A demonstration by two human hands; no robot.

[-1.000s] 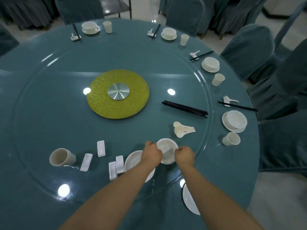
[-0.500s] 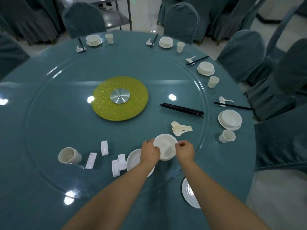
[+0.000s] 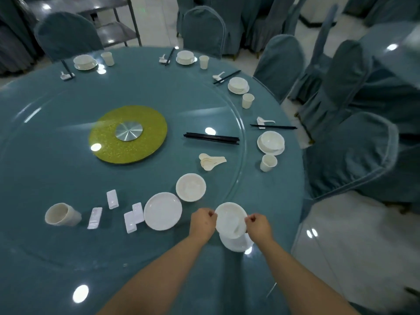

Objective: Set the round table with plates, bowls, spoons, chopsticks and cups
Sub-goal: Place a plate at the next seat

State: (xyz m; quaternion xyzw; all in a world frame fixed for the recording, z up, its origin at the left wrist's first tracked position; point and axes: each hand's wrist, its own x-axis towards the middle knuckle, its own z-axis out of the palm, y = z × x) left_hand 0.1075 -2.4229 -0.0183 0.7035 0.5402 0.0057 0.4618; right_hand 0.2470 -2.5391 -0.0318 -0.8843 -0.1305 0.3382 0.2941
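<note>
Bowl (image 3: 230, 219) held mouth-up, slightly tilted, above a plate (image 3: 236, 243) at 5 o'clock on the tabletop (image 3: 56, 137). Rim pinched at 9 o'clock by left hand (image 3: 202, 223) and at 3 o'clock by right hand (image 3: 259, 226); both grips clamped. Round; no long axis.

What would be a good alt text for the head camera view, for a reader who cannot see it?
Two bare hands, the left hand and the right hand, hold a white bowl by its rim above a white plate at the near edge of a round teal table. Further round the edge, several places are already set; spare dishes, spoons and chopsticks lie on the glass turntable.
</note>
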